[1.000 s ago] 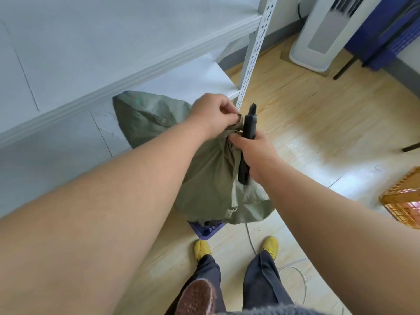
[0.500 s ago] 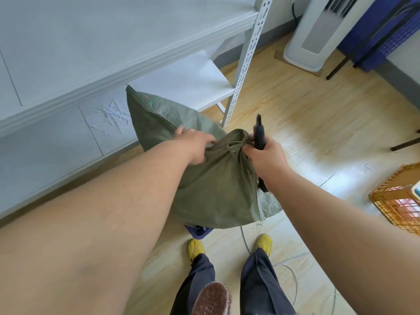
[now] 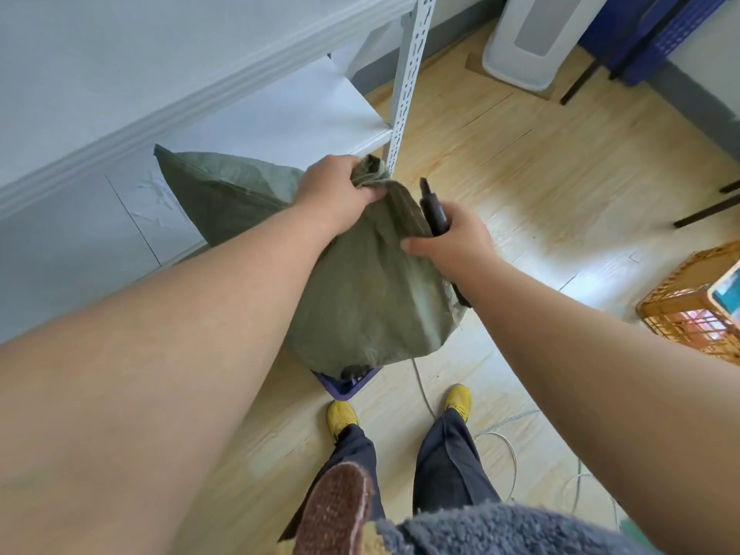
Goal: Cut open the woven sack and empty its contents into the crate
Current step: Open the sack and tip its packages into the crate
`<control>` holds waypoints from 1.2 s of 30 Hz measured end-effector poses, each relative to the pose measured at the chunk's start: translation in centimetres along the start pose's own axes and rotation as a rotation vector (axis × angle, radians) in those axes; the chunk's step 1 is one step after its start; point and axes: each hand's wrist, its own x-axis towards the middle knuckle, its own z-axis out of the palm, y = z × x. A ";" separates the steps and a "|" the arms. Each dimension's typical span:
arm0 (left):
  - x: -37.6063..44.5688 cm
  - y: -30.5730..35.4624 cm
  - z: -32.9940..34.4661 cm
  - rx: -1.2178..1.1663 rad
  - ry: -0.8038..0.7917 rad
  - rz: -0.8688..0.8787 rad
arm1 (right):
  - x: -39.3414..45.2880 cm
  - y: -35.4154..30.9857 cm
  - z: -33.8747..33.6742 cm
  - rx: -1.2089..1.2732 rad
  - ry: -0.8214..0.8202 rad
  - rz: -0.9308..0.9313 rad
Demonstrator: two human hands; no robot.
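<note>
Left hand (image 3: 340, 190) clamps sack (image 3: 360, 298) neck (image 3: 370, 174); right hand (image 3: 452, 246) grips knife (image 3: 434, 212), blade end up, just right of neck

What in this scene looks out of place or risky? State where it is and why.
A loose pale cable trails across the floor between the person's yellow shoes, just below the green sack over the blue crate. It looks like a possible trip hazard. Nothing looks spilled.
</note>
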 end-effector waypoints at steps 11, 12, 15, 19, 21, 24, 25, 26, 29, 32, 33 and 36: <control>1.2 3.0 -6.0 -0.181 0.060 0.129 | -0.6 -6.6 0.4 0.424 0.094 -0.043; 1.2 3.4 -6.7 -0.222 0.087 0.128 | -0.8 -7.5 0.5 0.421 0.087 -0.070; 1.0 5.4 -8.3 -0.373 0.084 0.143 | -1.3 -10.6 0.6 0.379 0.076 -0.151; 0.6 7.7 -10.6 -0.451 -0.058 0.140 | -1.6 -12.4 -0.1 0.516 0.097 -0.159; 0.4 7.7 -11.7 -0.472 -0.181 0.124 | -1.6 -12.1 -0.5 0.584 0.097 -0.130; 0.3 6.2 -12.4 -0.483 -0.379 0.045 | -1.1 -11.0 -0.5 0.606 0.119 -0.073; 0.5 5.2 -12.4 -0.436 -0.366 0.040 | -1.0 -10.6 -0.4 0.593 0.117 -0.059; 0.9 4.1 -12.4 -0.325 -0.314 0.053 | -0.8 -10.1 -0.2 0.563 0.110 -0.052; 1.4 1.1 -11.6 0.234 -0.211 0.122 | -0.7 -9.1 0.2 0.453 0.048 -0.077; 1.0 -1.0 -9.2 0.518 -0.327 0.208 | -0.7 -8.6 0.5 0.378 -0.045 -0.093; 0.6 -1.9 -8.2 0.607 -0.390 0.178 | -0.7 -8.5 0.6 0.360 -0.055 -0.089; -0.3 -3.8 -6.7 0.626 -0.420 0.042 | -0.3 -8.5 0.8 0.316 -0.015 -0.102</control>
